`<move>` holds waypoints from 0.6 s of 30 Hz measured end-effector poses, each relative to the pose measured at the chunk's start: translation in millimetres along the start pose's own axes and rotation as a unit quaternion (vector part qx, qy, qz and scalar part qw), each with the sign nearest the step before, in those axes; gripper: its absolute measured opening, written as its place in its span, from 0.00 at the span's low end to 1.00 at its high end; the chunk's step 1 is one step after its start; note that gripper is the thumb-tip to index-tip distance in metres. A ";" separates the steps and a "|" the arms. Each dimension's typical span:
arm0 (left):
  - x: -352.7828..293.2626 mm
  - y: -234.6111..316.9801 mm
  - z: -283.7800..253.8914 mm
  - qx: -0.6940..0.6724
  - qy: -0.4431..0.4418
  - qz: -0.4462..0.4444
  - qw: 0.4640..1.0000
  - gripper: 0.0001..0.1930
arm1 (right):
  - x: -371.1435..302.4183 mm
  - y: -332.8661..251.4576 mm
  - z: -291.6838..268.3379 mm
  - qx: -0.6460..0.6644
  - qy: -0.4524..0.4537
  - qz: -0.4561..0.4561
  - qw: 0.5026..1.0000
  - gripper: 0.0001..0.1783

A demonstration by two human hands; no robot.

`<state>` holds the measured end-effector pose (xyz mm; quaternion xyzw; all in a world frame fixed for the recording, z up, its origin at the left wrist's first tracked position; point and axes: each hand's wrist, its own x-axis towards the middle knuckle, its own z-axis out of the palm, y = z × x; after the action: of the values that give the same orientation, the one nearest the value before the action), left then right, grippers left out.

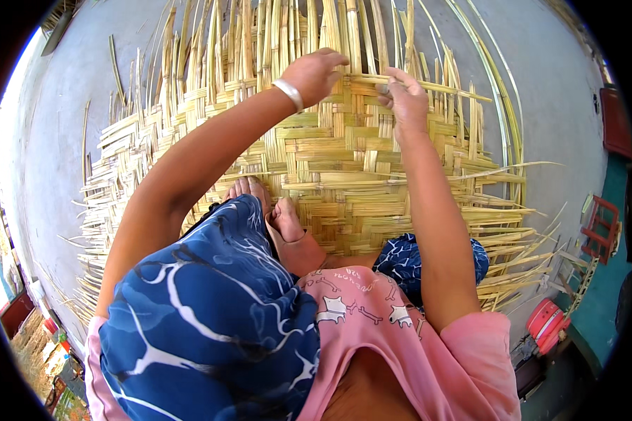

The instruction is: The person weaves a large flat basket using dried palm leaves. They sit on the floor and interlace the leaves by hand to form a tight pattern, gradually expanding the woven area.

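Note:
A large woven mat [344,151] of yellow-green split bamboo strips lies on the ground under me, its far strips loose and unwoven. At its far working edge a flat crosswise bamboo strip [446,89] runs between the uprights and sticks out to the right. My right hand [407,104], with a ring on it, is closed on this strip with thumb and fingers. To the left, my left hand [312,77], wearing a silver bangle [288,95], is bent over the upright strips [333,28]. Its fingers are curled together; what they grip is hidden.
My bare foot [286,219] rests on the mat. Long loose strips [502,91] lie on the grey floor [551,91] at the right. Frayed strip ends stick out along the mat's sides. A small red stool [600,228] and a pink-red bundle [546,325] stand at the far right.

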<state>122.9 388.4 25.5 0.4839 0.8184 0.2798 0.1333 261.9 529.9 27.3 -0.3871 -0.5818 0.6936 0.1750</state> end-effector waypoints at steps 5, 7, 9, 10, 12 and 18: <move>30.1 28.8 8.6 -0.006 -0.111 -0.031 0.993 0.17 | -2.1 -15.7 -35.6 0.105 -0.046 0.012 0.993 0.11; 37.3 35.9 6.6 -0.026 -0.136 -0.089 0.986 0.16 | 0.7 -20.3 -52.9 0.157 -0.067 0.029 0.985 0.10; 39.0 38.6 7.1 -0.044 -0.119 -0.144 0.981 0.15 | 10.4 -21.6 -62.7 0.182 -0.085 0.015 0.979 0.09; 38.8 40.5 8.9 -0.034 -0.104 -0.142 0.984 0.14 | 13.9 -25.6 -64.7 0.173 -0.086 0.004 0.981 0.09; 36.7 44.2 12.0 -0.014 -0.072 -0.139 0.988 0.14 | 27.0 -28.7 -66.1 0.144 -0.087 -0.003 0.986 0.09; 35.5 46.7 20.7 -0.026 0.020 -0.194 0.980 0.14 | 75.6 -30.6 -52.7 -0.036 -0.117 -0.042 0.992 0.14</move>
<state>148.9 443.6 38.0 0.3066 0.8917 0.2795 0.1808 246.3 625.7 29.7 -0.2847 -0.6383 0.7050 0.1207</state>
